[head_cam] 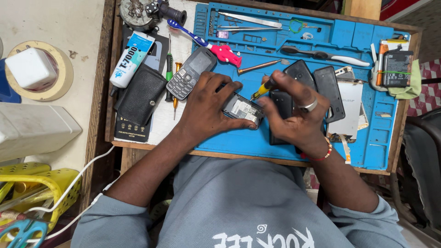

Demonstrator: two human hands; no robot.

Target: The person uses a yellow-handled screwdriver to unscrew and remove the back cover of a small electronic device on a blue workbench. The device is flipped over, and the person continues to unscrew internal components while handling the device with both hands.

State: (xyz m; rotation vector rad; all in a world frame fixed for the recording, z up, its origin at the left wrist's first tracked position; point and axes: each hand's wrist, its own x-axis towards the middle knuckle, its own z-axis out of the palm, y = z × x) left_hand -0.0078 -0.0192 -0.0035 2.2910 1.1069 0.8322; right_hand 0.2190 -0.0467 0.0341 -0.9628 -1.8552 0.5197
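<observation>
My left hand (207, 106) grips a small opened phone (242, 110), back cover off, on the blue work mat (367, 138). My right hand (294, 110) holds a yellow-handled screwdriver (260, 90) with its tip down on the phone's upper edge. A ring and a bead bracelet are on that hand. Beneath the right hand lie dark phone parts (281, 104), partly hidden.
A grey keypad phone (190, 73), toothbrush (202, 42), black wallet (140, 93), glue tube (131, 59) and small screwdrivers (170, 69) lie left. Tweezers (250, 19), a dark-handled tool (321, 55), black phone shells (329, 92), a white panel (351, 108) and a battery (397, 69) lie right.
</observation>
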